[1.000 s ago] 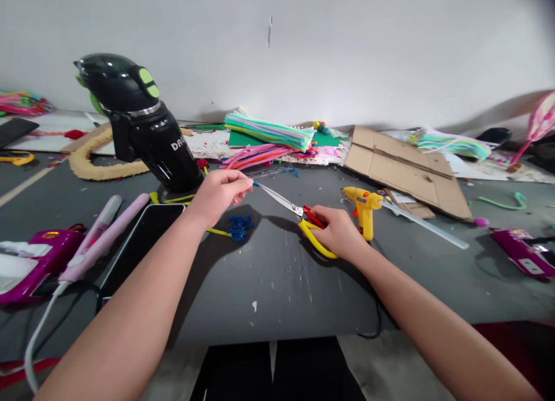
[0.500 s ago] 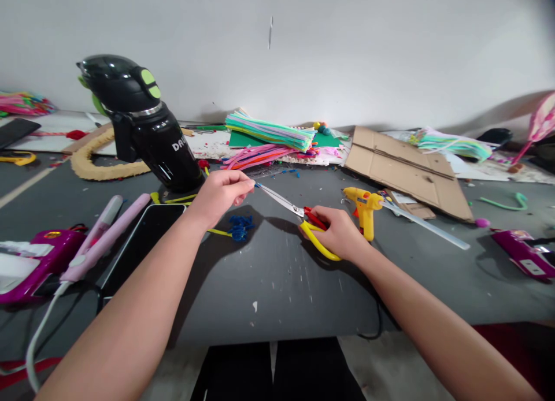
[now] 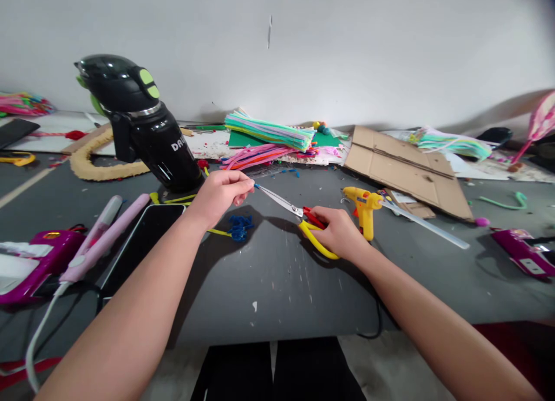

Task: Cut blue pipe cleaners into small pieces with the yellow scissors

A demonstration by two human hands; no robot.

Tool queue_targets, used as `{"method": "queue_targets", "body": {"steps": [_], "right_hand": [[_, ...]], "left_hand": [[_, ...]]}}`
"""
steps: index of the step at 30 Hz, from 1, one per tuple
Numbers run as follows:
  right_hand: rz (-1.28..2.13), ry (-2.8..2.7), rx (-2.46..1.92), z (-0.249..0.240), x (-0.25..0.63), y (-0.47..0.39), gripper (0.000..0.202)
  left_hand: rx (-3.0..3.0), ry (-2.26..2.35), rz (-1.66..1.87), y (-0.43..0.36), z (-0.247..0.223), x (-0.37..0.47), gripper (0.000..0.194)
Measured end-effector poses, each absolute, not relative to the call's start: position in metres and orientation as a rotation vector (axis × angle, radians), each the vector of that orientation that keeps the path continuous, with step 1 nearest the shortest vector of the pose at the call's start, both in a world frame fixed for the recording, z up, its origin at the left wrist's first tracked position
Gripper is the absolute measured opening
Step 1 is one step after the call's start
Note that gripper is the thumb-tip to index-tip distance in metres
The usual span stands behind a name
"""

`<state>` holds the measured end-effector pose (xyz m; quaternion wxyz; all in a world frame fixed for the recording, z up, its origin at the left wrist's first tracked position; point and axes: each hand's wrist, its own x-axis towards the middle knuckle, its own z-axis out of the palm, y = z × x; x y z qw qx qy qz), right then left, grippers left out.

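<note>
A small blue piece (image 3: pixel 256 186) is pinched between thumb and forefinger of the left hand (image 3: pixel 222 196), above the table (image 3: pixel 277 294). The scissors (image 3: pixel 289 205) are gripped by the handles in the right hand (image 3: pixel 341 232), fingers closed, with the blade tips at the blue piece. The blades appear nearly together; whether a cut has been completed cannot be told. A blue cluster (image 3: pixel 240 227) at the end of a yellow stem (image 3: pixel 219 232) is formed and lies below the left hand. Loose blue bits (image 3: pixel 291 171) are noted beyond the blades, suggesting some cutting is done. The amount left cannot be established.
</note>
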<state>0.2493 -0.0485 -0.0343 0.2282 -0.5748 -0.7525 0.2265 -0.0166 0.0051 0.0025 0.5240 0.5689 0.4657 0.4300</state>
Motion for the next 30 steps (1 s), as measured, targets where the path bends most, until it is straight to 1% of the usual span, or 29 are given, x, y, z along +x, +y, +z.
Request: {"method": "queue_targets", "body": {"steps": [4, 10, 18, 22, 30], "right_hand": [[0.623, -2.034, -1.597, -0.037, 0.2498, -0.0482, 0.029], [0.765, -1.965, -1.558, -0.0402, 0.2505, -0.05, 0.033], [0.683, -2.047, -1.531, -0.0404, 0.2516, -0.0492, 0.031], [0.677, -2.073, -1.535, -0.0375, 0.2514, -0.0489, 0.029], [0.668, -2.077, -1.583, -0.0334, 0.2506, -0.0489, 0.031]], "left_hand": [[1.355, 1.117, 1.041, 0.0057, 0.0026, -0.0171, 0.016], [1.353, 1.123, 1.044, 0.0053, 0.0029, -0.0172, 0.015], [1.366, 1.143, 1.028, 0.0043, 0.0042, -0.0159, 0.015], [1.384, 1.142, 1.024, 0.0043, 0.0032, -0.0166, 0.016], [1.403, 1.143, 1.021, 0.0047, 0.0016, -0.0169, 0.014]]}}
